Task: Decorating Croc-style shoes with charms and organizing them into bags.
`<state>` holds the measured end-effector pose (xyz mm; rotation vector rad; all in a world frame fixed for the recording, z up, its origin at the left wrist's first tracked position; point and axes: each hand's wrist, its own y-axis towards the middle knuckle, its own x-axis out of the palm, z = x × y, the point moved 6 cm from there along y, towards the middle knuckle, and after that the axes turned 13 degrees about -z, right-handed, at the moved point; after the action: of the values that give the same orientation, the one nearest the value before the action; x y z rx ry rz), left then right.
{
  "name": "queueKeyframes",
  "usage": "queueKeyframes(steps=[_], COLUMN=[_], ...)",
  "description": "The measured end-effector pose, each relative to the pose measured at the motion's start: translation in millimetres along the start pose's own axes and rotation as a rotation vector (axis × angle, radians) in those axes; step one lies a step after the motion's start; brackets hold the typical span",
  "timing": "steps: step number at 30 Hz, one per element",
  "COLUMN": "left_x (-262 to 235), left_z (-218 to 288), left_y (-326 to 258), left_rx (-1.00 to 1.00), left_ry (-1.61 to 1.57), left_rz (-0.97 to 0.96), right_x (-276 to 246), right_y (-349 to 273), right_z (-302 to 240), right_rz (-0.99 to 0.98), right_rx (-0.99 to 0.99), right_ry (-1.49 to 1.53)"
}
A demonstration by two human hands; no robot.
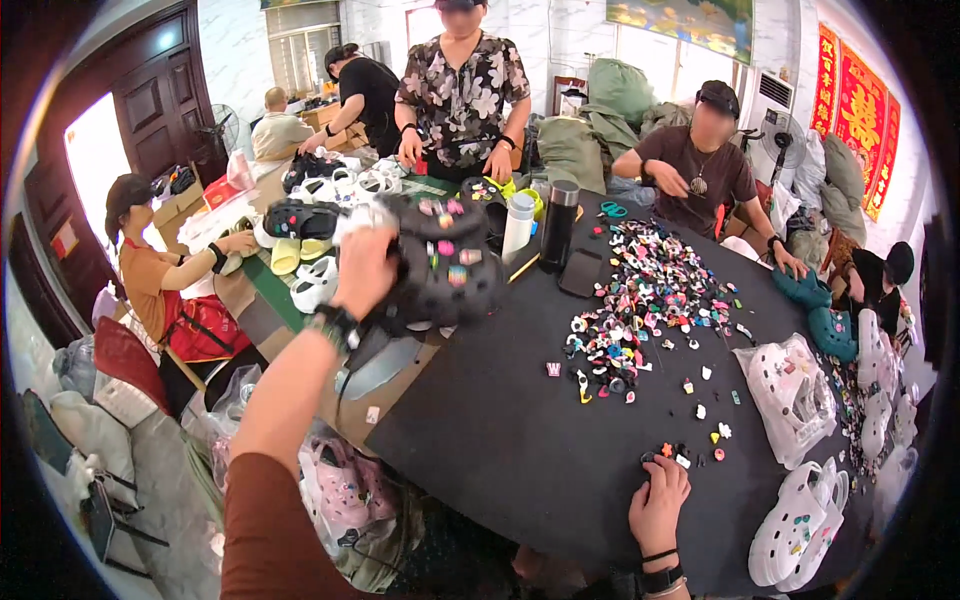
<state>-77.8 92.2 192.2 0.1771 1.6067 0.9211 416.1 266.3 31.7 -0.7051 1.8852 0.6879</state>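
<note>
My left hand (370,262) reaches out to the far left, its fingers closed on a pair of black clogs (468,278) dotted with colourful charms. The clogs are held above the table's edge and smeared by motion. At the near right, my right hand (660,495) rests on the black table (520,410) with its fingers bent together. A small dark piece shows at those fingertips, too small to name. Right beside them lie an orange charm (667,450) and several other loose charms. White clogs with charms (790,535) stand to the right of that hand.
A wide heap of colourful charms (650,300) spreads over the table. Behind it stand a black bottle (559,225), a white bottle (518,228) and a dark tray (581,273). Bagged white clogs (788,390) lie at the right. Several people work around the table.
</note>
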Motion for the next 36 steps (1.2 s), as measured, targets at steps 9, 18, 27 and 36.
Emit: queueKeyframes(steps=[9, 18, 27, 36], left_x=[69.6, 17.3, -94.7, -108.9], left_z=[-34.5, -29.8, -118.8, -135.2], left_y=[40.8, -156.9, -337.3, -517.7], left_rx=[-0.183, -0.333, -0.710, -0.872], left_ry=[-0.123, -0.236, 0.014, 0.209], left_rz=[-0.002, -0.079, -0.037, -0.140], right_x=[-0.6, -1.2, 13.8, 26.5], right_y=[-0.2, -3.2, 0.8, -0.1], right_z=[-1.3, 4.3, 14.3, 20.3], right_rz=[0.001, 0.019, 0.075, 0.042], right_rx=[-0.005, -0.030, -0.089, -0.153], right_ry=[0.002, -0.028, -0.135, -0.138])
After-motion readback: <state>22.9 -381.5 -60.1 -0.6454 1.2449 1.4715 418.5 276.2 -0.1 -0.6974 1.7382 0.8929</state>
